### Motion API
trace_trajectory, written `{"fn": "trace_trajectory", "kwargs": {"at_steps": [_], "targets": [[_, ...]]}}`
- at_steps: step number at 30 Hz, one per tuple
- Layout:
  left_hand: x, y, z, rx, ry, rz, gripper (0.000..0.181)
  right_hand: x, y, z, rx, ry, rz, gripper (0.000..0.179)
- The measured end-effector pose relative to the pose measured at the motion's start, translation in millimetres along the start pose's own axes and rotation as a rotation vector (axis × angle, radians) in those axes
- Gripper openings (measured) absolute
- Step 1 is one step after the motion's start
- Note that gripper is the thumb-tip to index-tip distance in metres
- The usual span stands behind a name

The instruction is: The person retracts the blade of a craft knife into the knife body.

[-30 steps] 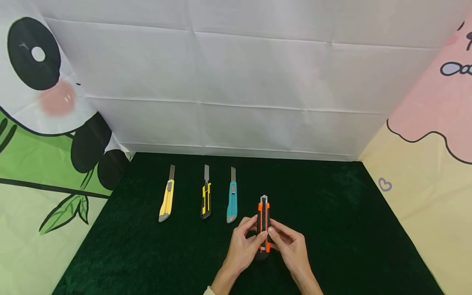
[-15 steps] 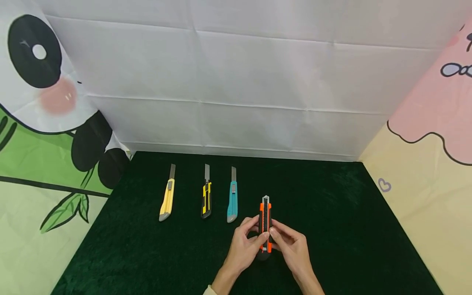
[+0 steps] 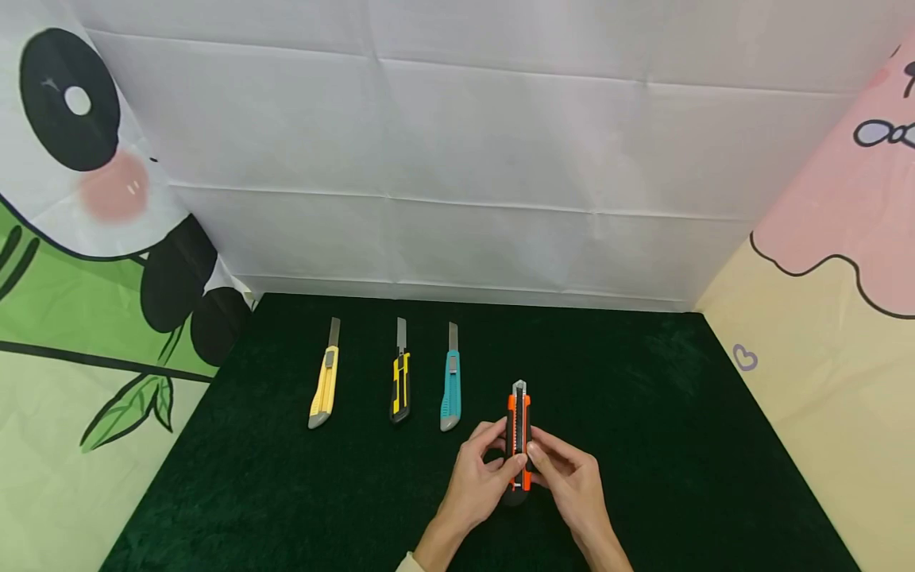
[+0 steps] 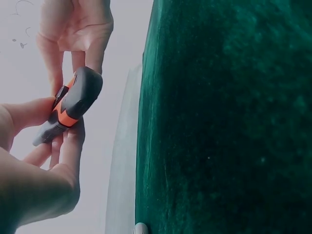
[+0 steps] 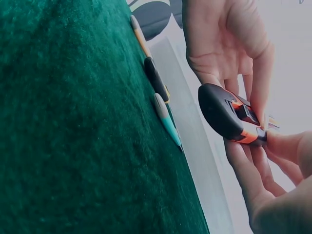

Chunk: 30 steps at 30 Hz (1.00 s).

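An orange and black utility knife (image 3: 519, 445) is held between both hands, its metal tip pointing toward the back of the table. My left hand (image 3: 472, 477) pinches its left side, thumb on the front of the body. From the other side my right hand (image 3: 572, 481) pinches it too, its thumb beside the left one. Both wrist views show the rounded black end of the utility knife (image 4: 83, 95) raised off the green cloth (image 4: 219, 122), with the fingertips along its sides. No long blade shows beyond the metal tip.
Left of the hands, three knives with extended blades lie in a row: a yellow one (image 3: 325, 388), a black and yellow one (image 3: 400, 389) and a teal one (image 3: 450, 391). A white cloth wall (image 3: 457, 159) stands behind the table, with printed cloths on both sides.
Both hands and the orange and black utility knife have drifted slightly to the right in the head view. The grip looks the same, and the three lying knives have stayed put.
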<state>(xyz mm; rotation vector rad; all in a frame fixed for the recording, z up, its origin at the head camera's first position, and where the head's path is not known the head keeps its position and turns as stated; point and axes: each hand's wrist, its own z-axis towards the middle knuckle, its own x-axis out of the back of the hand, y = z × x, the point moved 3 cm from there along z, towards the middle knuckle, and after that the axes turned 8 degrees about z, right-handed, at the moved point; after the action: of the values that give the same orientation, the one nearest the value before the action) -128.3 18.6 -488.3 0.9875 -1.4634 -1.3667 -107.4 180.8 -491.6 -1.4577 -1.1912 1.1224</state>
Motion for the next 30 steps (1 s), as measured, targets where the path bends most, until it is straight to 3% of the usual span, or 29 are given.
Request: {"fn": "trace_trajectory", "kwargs": {"at_steps": [16,23,30], "targets": [[-1.7,-0.6,1.6,0.029,-0.023,0.001,0.056,7,3,0.2,-0.026,0.001,-0.026,0.046],[-3.5,0.0,4.4,0.029,-0.025,0.108,0.052,12,4,0.1,-0.024,0.006,-0.032,0.044],[-5.9,-0.7,6.5,0.052,-0.051,0.142,0.051,18,5,0.3,-0.031,0.012,-0.029,0.042]]}}
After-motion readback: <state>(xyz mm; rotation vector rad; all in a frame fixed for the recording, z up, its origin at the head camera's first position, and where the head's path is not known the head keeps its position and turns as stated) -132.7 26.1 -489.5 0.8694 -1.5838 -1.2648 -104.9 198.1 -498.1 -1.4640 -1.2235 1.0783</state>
